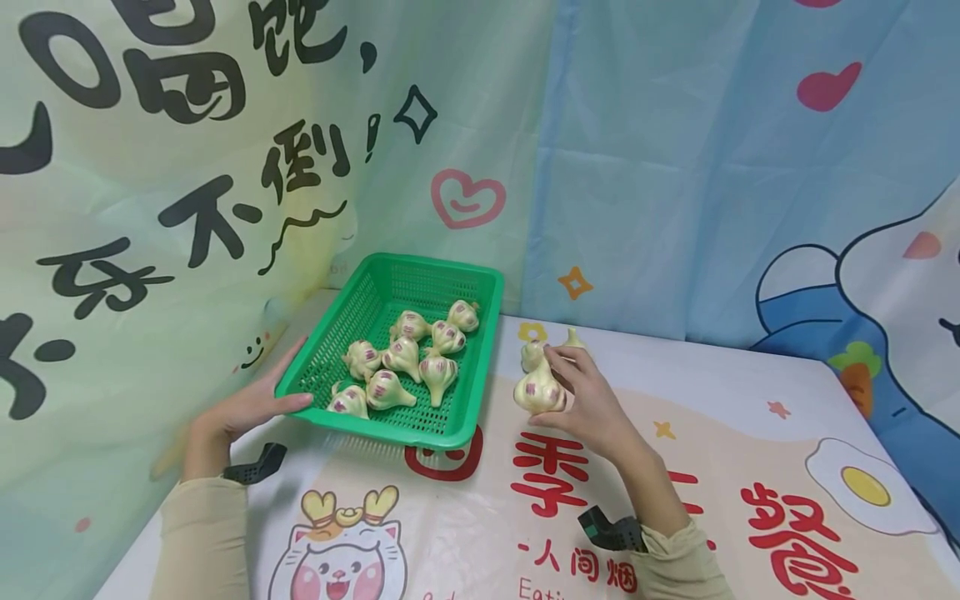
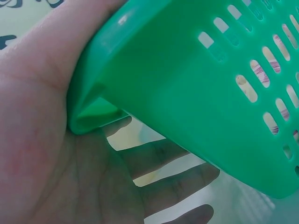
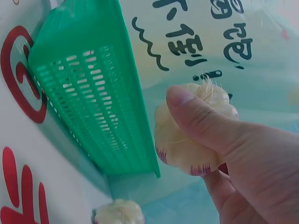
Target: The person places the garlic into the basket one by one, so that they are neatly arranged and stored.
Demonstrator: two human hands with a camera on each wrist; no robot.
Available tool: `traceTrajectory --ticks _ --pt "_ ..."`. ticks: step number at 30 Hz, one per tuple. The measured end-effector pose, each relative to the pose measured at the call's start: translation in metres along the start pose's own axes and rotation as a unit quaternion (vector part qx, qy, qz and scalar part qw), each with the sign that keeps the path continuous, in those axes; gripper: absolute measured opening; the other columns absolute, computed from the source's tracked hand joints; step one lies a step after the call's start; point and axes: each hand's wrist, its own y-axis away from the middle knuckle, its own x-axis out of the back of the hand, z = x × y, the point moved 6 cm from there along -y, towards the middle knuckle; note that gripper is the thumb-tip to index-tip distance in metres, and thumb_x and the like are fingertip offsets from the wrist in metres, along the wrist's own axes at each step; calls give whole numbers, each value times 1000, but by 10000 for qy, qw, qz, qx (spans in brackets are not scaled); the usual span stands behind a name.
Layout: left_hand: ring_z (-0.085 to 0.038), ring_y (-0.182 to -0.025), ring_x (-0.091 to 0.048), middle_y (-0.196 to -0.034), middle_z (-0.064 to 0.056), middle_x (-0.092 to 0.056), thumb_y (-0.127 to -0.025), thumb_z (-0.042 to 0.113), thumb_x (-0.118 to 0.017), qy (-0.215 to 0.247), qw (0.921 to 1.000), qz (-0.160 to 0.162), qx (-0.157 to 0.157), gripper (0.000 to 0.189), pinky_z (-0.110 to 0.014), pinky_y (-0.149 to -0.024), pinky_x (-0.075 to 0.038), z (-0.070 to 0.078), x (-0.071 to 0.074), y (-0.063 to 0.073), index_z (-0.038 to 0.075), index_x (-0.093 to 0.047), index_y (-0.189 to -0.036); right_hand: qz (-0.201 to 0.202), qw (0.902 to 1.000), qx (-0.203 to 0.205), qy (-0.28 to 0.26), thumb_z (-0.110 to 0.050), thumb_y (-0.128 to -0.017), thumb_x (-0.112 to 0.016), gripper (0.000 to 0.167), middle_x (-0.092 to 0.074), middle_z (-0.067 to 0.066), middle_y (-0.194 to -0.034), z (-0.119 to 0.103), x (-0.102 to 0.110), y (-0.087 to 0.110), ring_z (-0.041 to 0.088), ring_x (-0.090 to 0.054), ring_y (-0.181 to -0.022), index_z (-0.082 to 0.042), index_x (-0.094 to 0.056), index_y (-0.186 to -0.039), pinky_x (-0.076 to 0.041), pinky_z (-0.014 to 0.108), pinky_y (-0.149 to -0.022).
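A green plastic basket point(image 1: 491, 333) with slotted walls sits left of centre and holds several garlic bulbs point(image 1: 401, 357). My left hand point(image 1: 258, 402) grips its near left corner, the thumb over the rim; the left wrist view shows the fingers point(image 2: 175, 189) stretched out along the basket's outer side. Right of the basket, my right hand point(image 1: 588, 404) holds a garlic bulb point(image 1: 538, 392) between thumb and fingers. In the right wrist view, this bulb point(image 3: 187, 140) shows its roots near the thumb. Just behind that hand, a second bulb point(image 1: 532, 355) and the tip of another point(image 1: 573, 337) are partly hidden.
A printed cloth point(image 1: 465, 533) with red characters and cartoons covers the table. Printed curtains point(image 1: 637, 167) hang close behind and at the left. Each forearm carries a small black device point(image 1: 611, 531) near the wrist.
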Motion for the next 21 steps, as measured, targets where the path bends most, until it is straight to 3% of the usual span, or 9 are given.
traceTrajectory --ticks 8,10,12,15,17,21 --pt "-38 -142 2 -159 -11 14 -91 18 -60 -54 10000 -16 -49 94 -64 -108 -11 1 1 -1 39 9 -151 204 9995 253 -40 -10 -64 -87 95 -38 15 -135 -18 -5 0 32 -40 -129 4 -37 -143 -45 40 -95" --pt "-38 -142 1 -159 -10 14 -91 17 -60 -94 9999 -24 -81 93 -54 -111 -16 2 1 -1 38 9 -151 244 9994 246 33 -12 -64 -87 94 -38 14 -135 -22 -6 -1 32 -41 -129 3 -38 -143 -46 40 -94" --pt "-37 -142 0 -159 -9 14 -92 17 -60 -112 9999 -23 -84 93 -36 -110 -24 2 2 -1 39 9 -151 274 9993 261 79 -12 -64 -87 94 -38 14 -135 -24 -8 -1 32 -41 -129 2 -38 -143 -47 40 -93" --pt "-37 -142 -1 -159 -9 14 -92 17 -60 -72 9999 -43 -91 93 -13 -97 -29 2 1 0 38 8 -151 292 9992 268 100 -13 -64 -87 94 -38 13 -136 -28 -11 0 32 -42 -130 2 -39 -143 -47 40 -93" --pt "-38 -141 -3 -159 -9 14 -92 17 -60 39 9999 -82 -101 93 -7 -91 -30 2 0 1 38 9 -151 305 9992 263 75 -13 -63 -87 95 -38 13 -136 -29 -12 0 32 -41 -130 2 -38 -143 -47 41 -93" --pt "-40 -141 -6 -158 -11 13 -92 16 -60 156 9997 -111 -152 93 -7 -90 -31 3 -1 1 36 9 -151 339 9989 282 175 -14 -63 -88 94 -39 12 -137 -31 -15 0 32 -39 -131 1 -40 -142 -47 41 -94"
